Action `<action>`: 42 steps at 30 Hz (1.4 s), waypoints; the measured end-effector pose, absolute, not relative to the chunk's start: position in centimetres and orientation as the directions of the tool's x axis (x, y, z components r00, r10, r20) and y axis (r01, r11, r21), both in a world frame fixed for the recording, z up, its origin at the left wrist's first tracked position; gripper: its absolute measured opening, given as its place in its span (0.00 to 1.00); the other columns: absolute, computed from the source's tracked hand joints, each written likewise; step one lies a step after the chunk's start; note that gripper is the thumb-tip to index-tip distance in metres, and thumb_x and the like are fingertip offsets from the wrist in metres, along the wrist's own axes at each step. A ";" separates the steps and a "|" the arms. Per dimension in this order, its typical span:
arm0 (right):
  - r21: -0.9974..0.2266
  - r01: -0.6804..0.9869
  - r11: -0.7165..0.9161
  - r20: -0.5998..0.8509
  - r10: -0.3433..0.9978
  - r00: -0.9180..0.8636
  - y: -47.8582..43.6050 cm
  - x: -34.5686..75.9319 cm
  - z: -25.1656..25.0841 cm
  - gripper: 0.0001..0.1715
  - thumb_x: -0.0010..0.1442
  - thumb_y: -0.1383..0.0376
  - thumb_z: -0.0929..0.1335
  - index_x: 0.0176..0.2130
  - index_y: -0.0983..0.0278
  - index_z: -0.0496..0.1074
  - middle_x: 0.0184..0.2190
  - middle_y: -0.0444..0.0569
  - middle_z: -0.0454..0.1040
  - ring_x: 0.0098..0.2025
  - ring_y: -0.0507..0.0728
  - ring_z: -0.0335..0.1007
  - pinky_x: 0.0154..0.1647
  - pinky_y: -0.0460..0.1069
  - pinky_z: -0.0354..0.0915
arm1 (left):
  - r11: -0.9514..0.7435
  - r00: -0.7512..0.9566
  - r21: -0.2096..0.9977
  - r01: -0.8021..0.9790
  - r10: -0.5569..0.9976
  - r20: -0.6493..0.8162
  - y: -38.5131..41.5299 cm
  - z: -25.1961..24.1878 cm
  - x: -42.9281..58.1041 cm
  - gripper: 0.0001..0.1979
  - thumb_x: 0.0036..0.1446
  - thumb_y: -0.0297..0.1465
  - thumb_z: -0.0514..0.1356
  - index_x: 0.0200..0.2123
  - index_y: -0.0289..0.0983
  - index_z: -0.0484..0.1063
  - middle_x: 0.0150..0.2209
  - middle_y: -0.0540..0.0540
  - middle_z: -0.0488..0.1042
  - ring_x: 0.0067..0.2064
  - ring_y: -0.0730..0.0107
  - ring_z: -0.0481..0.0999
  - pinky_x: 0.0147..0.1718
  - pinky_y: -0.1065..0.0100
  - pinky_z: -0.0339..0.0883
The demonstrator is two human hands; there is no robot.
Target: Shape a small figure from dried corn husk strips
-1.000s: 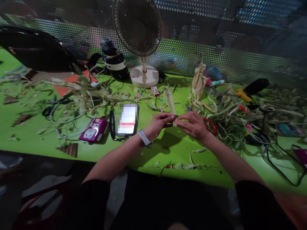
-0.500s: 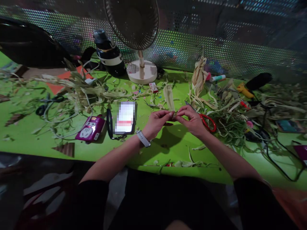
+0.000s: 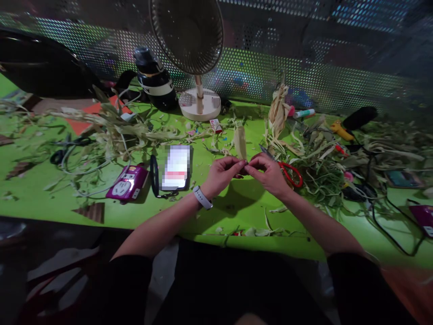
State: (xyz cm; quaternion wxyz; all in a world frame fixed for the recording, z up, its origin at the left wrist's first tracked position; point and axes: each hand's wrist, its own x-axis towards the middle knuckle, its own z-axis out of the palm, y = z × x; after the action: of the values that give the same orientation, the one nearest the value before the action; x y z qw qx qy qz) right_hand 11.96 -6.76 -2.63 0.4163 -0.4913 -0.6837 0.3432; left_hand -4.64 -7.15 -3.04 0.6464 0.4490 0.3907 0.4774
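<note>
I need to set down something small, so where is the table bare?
Mostly bare: between left forearm and right forearm, behind the front-edge scraps; also between left forearm and brown cardboard. Crowded: plant heap right of the red-handled scissors.

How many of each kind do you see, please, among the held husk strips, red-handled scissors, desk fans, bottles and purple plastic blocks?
Flat, pale husk strip, held: 1
Red-handled metal scissors: 1
White-based round desk fan: 1
White-banded black bottle: 1
Purple plastic block and similar purple block cut off by the picture's right edge: 2
Total: 6
</note>
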 end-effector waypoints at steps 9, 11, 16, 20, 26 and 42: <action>-0.961 0.273 0.040 -0.056 0.941 -0.335 -7.1 11.7 -2.5 0.24 0.56 0.45 0.67 0.28 0.63 0.65 0.21 0.39 0.63 0.22 0.48 0.59 0.24 0.45 0.58 | -0.006 0.225 0.980 -0.199 0.973 0.052 -6.9 -3.1 -4.6 0.16 0.53 0.43 0.64 0.27 0.36 0.68 0.22 0.53 0.68 0.24 0.79 0.68 0.27 0.72 0.64; -0.970 0.242 0.007 -0.083 0.931 -0.356 -7.3 11.5 -2.4 0.24 0.55 0.45 0.67 0.28 0.63 0.65 0.20 0.38 0.62 0.21 0.47 0.58 0.22 0.45 0.56 | -0.039 0.221 0.984 -0.172 0.972 0.078 -7.0 -3.1 -4.5 0.16 0.54 0.42 0.63 0.27 0.36 0.67 0.22 0.54 0.67 0.24 0.79 0.66 0.26 0.73 0.62; -0.991 0.132 -0.032 -0.071 0.952 -0.299 -7.5 11.0 -2.8 0.22 0.53 0.47 0.68 0.27 0.62 0.65 0.18 0.37 0.61 0.17 0.46 0.52 0.18 0.43 0.53 | -0.016 0.221 0.974 -0.224 0.973 0.067 -7.2 -3.1 -4.4 0.16 0.53 0.43 0.64 0.26 0.37 0.66 0.23 0.54 0.66 0.25 0.79 0.65 0.27 0.72 0.62; -0.995 0.087 -0.055 -0.077 0.962 -0.263 -7.5 10.7 -3.6 0.22 0.51 0.47 0.69 0.27 0.62 0.64 0.16 0.36 0.61 0.17 0.46 0.50 0.17 0.43 0.51 | 0.056 0.251 0.955 -0.290 0.968 0.019 -7.4 -3.4 -4.0 0.18 0.53 0.44 0.63 0.27 0.36 0.65 0.23 0.54 0.66 0.26 0.79 0.65 0.29 0.73 0.61; -0.959 0.283 0.004 -0.114 0.910 -0.399 -7.2 11.5 -2.7 0.23 0.56 0.45 0.64 0.29 0.62 0.66 0.22 0.41 0.68 0.19 0.48 0.59 0.21 0.45 0.58 | 0.055 0.184 0.960 -0.275 0.983 -0.004 -7.2 -3.9 -3.9 0.17 0.51 0.42 0.65 0.26 0.36 0.63 0.24 0.55 0.65 0.26 0.81 0.64 0.27 0.75 0.61; 0.146 0.982 0.120 -0.262 0.962 -0.078 -6.3 19.6 -0.7 0.24 0.54 0.59 0.66 0.47 0.71 0.67 0.42 0.68 0.76 0.42 0.69 0.75 0.33 0.54 0.65 | 0.235 0.296 0.954 -0.185 0.939 -0.174 -5.2 -2.4 -5.9 0.10 0.56 0.34 0.62 0.26 0.35 0.69 0.16 0.54 0.63 0.18 0.82 0.58 0.18 0.75 0.51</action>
State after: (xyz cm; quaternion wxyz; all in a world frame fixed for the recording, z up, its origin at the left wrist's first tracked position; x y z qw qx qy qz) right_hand 19.58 -6.34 -0.75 -0.1481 -0.6626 -0.7334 0.0341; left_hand -5.87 -5.25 -2.45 0.6661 0.4522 0.4167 0.4220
